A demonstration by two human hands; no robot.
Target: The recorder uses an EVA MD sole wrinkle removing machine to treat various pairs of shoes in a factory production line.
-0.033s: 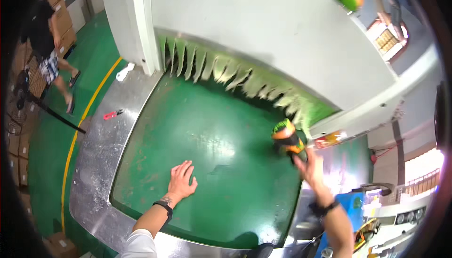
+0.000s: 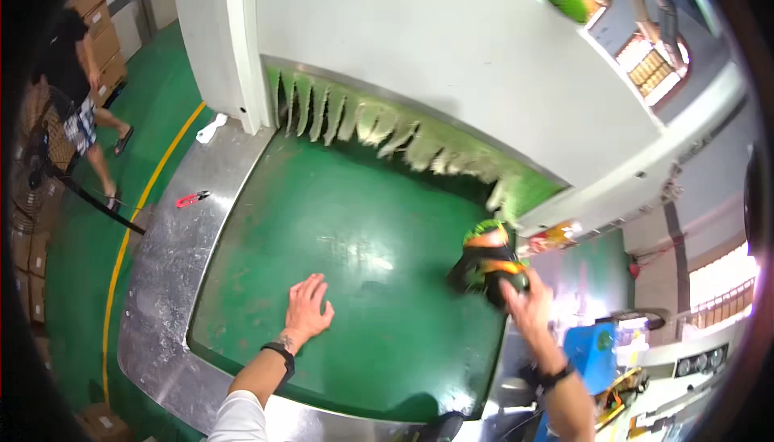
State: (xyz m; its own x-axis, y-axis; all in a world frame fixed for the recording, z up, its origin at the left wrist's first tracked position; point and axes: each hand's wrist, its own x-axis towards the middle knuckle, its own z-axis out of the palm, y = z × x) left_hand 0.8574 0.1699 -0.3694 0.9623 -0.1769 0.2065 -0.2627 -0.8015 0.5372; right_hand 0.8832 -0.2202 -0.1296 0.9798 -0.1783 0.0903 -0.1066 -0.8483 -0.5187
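Shoe (image 2: 487, 263), black with green and orange, sat at the belt's three o'clock edge, just below the fringed curtain (image 2: 379, 132) of the white machine housing (image 2: 451, 55). Right hand (image 2: 526, 301) gripped it from its five o'clock side, fingers closed on the heel end. Left hand (image 2: 307, 307) lay flat and spread wide on the green conveyor belt (image 2: 339, 224), near six o'clock. Red tool (image 2: 191, 198) rested on the steel surround (image 2: 161, 281) at nine o'clock; a person (image 2: 76, 95) walked beyond it.

- red hand tool (image 2: 192, 198) on the metal rim (image 2: 161, 281), left
- white cloth (image 2: 211, 128) far left
- a person (image 2: 76, 95) walking, far left
- cardboard boxes (image 2: 101, 7) behind
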